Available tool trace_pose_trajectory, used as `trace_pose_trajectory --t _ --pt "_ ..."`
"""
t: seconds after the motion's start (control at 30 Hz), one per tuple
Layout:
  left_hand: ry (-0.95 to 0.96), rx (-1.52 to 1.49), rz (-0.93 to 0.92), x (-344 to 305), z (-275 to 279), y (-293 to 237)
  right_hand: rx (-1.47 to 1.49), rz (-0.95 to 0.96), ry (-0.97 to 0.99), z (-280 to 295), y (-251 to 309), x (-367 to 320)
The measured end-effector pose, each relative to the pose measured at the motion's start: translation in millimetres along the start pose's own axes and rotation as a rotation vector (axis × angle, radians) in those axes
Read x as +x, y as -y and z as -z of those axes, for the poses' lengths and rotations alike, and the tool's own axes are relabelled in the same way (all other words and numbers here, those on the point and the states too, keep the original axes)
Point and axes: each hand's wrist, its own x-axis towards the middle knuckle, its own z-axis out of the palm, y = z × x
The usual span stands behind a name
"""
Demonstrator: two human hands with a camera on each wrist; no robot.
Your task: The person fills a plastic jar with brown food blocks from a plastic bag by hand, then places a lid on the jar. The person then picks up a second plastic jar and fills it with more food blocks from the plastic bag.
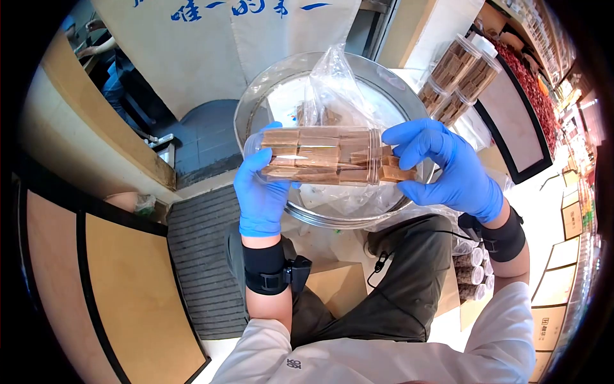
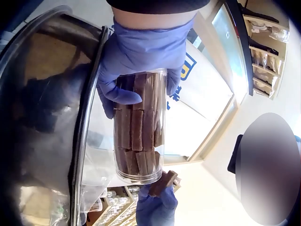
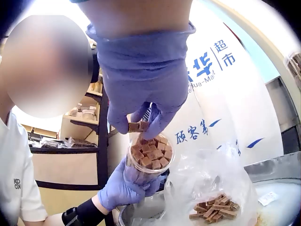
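Observation:
My left hand (image 1: 261, 201), in a blue glove, grips a clear plastic jar (image 1: 320, 157) around its base end. In the head view the jar lies sideways, with its open mouth toward my right hand (image 1: 457, 168). Brown stick-shaped pieces (image 3: 151, 153) are packed upright inside, their square ends showing at the mouth in the right wrist view. Between thumb and fingers, my gloved right hand pinches a couple of brown sticks (image 3: 137, 127) right at the rim.
Below the jar stands a large round metal pan (image 1: 246, 102) with a clear plastic bag (image 1: 339, 83) in it. Loose brown sticks (image 3: 214, 208) lie in the bag. Filled jars (image 1: 457, 70) are stacked at the right, and more jars (image 1: 470, 275) sit low beside the person's leg.

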Motion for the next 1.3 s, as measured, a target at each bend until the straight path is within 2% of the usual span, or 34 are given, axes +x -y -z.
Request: trace_pose_trajectory --t 0.1,0.17,0.37,0.5,0.7,0.77,0.9,0.97,1.1,1.17,1.3 --pt "-0.002 -0.026 0.004 -0.1 0.8 -0.2 0.102 -0.001 -0.033 -4.1 -5.5 -3.1" --pt "0.000 -0.035 0.005 0.0 1.2 0.2 0.317 -0.127 -0.062 -2.9 -8.8 -7.2" --pt "-0.003 -0.037 0.043 -0.4 1.6 -2.0 0.570 -0.265 0.022 -2.4 -16.6 -8.6" --pt "-0.029 -0.077 0.033 -1.3 -0.7 -0.7 0.556 -0.221 -0.024 -5.0 -17.9 -11.6" --pt "-0.016 -0.107 0.088 0.5 0.2 0.8 0.516 -0.286 -0.069 -4.7 -2.9 -13.6" --pt "-0.009 -0.116 0.105 0.7 -1.0 1.5 0.421 -0.170 -0.045 -5.7 -3.3 -14.3" --pt "-0.020 -0.164 0.112 0.9 -3.5 2.5 0.353 -0.126 -0.019 -3.5 -6.3 -18.4" --pt "-0.033 -0.182 0.112 0.8 -3.1 2.5 0.112 0.040 0.015 -1.2 -5.9 -17.7" --pt "-0.015 -0.179 0.099 0.2 -2.4 2.3 0.107 -0.037 0.033 -3.3 -1.1 -17.9" --pt "-0.020 -0.162 0.092 0.4 -2.6 2.7 0.295 -0.201 -0.028 -7.4 0.7 -18.4" --pt "-0.040 -0.145 0.138 -1.3 -6.6 1.3 0.101 -0.117 -0.026 -10.1 1.1 -18.1"
